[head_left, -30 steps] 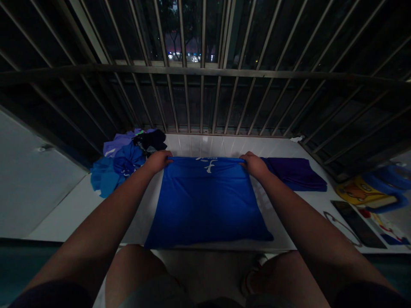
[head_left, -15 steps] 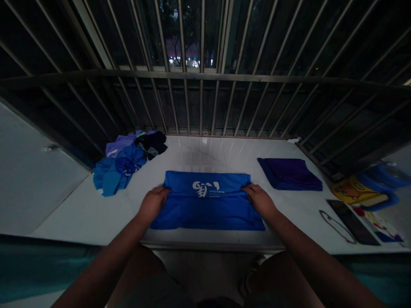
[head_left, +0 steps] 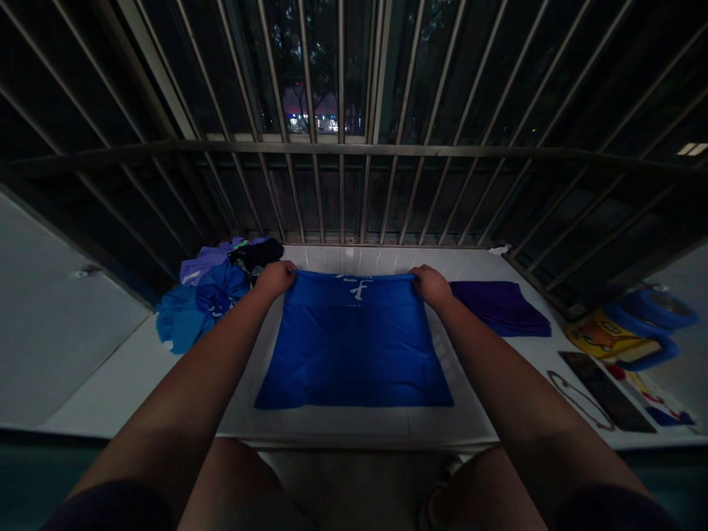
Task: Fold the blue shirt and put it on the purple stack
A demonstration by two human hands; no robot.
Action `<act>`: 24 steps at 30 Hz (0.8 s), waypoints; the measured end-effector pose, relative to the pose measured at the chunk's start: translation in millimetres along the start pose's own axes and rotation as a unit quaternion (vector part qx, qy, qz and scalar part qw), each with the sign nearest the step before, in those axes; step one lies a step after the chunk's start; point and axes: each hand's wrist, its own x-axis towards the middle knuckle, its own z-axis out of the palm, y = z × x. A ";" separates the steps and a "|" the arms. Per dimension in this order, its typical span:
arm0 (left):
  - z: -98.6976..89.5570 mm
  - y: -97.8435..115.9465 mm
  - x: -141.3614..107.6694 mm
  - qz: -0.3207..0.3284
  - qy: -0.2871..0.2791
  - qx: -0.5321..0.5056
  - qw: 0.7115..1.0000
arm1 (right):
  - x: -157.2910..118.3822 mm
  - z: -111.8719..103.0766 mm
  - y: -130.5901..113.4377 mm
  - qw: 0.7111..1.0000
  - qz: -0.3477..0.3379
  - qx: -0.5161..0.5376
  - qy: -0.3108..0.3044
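Left fingers and right fingers pinch blue cloth between them, apparently mid-spread, the next move calling for even tension, with purple cloth to their right.

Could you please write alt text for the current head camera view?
Two bare hands, left and right, hold the top corners of a blue cloth with white print over a white ledge. Crumpled clothes lie to the left, folded purple fabric to the right, with window bars behind.

Blue garment: matt cloth, sl. wrinkled; ledge: smooth, semi-gloss; bars: metal.
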 end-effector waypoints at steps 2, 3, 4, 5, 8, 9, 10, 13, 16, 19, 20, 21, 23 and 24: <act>-0.6 0.0 8.5 -0.007 0.011 -0.003 1.000 | 7.8 0.7 1.9 1.000 0.008 0.003 0.015; 1.1 -0.9 6.9 -0.006 0.014 -0.004 1.000 | 6.5 2.7 3.0 1.000 0.006 0.006 0.021; 4.2 -2.7 1.5 -0.003 0.017 -0.006 1.000 | 1.6 5.8 4.1 1.000 0.001 0.010 0.025; 8.8 -5.4 -7.6 0.002 0.017 -0.008 1.000 | -6.7 9.9 5.4 0.999 -0.009 0.015 0.028; 31.1 -19.8 -53.4 0.034 0.022 -0.017 0.999 | -48.3 28.1 10.0 0.998 -0.047 0.032 0.024; 40.9 -26.0 -72.7 0.052 0.023 -0.020 0.998 | -65.5 35.6 11.9 0.997 -0.061 0.036 0.018; 51.3 -32.1 -92.7 0.069 0.020 -0.018 0.997 | -83.0 43.5 14.0 0.996 -0.075 0.038 0.009; 80.3 -46.5 -148.2 0.094 -0.012 0.020 0.995 | -129.2 66.6 21.4 0.993 -0.112 0.040 -0.016; 98.2 -50.3 -185.3 0.094 0.003 0.045 0.995 | -156.2 83.0 28.3 0.991 -0.130 0.028 -0.010; 106.8 -46.4 -206.4 0.109 0.046 0.038 0.992 | -168.3 91.7 31.1 0.990 -0.143 0.017 0.002; 109.5 -44.7 -212.6 0.119 0.051 0.030 0.991 | -171.5 93.5 31.2 0.989 -0.145 0.019 0.004; 112.6 -43.2 -219.3 0.132 0.049 0.022 0.990 | -175.2 95.1 31.0 0.989 -0.147 0.024 0.006; 120.1 -41.9 -235.6 0.152 0.031 0.014 0.988 | -184.6 97.7 30.8 0.988 -0.148 0.033 0.010; 124.1 -42.3 -245.3 0.157 0.022 0.017 0.987 | -190.4 98.6 31.0 0.989 -0.146 0.035 0.012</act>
